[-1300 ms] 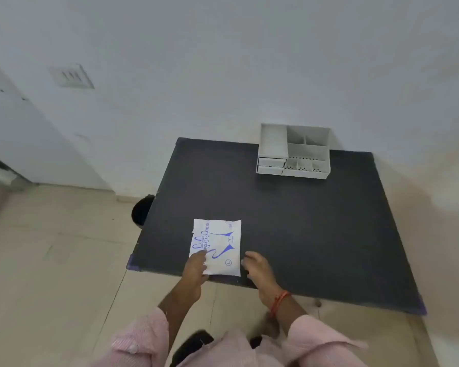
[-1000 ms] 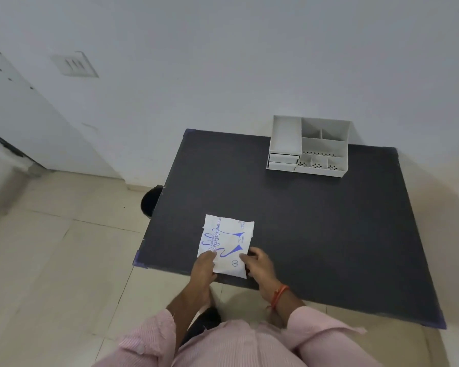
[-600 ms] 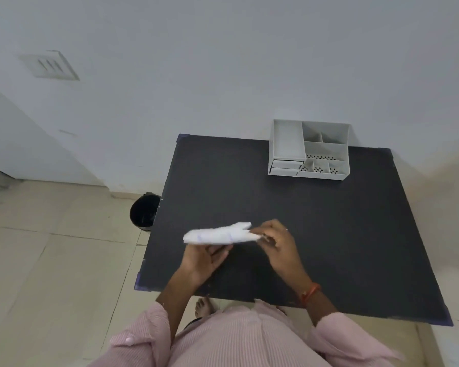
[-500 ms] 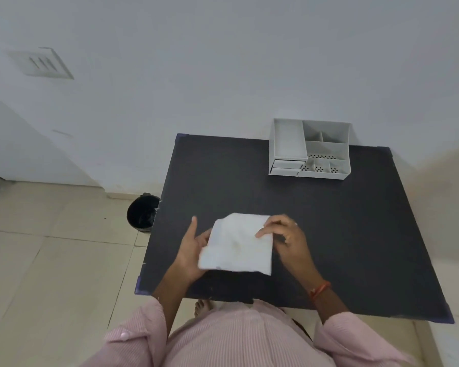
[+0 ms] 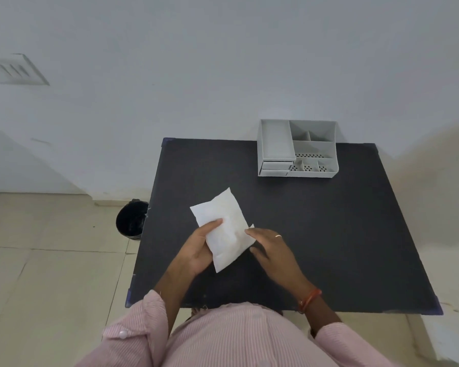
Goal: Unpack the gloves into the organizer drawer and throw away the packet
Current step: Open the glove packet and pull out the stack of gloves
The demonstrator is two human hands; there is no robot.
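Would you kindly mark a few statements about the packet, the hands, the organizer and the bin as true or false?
1. The left hand holds the packet above the table. True.
2. The packet's blue printed side faces the camera. False: a plain white side shows.
3. The organizer sits at the table's far edge, by the wall. True.
4. The bin stands on the table. False: it stands on the floor, left of the table.
5. The right hand rests on the organizer. False: its fingertips are at the packet's right edge.
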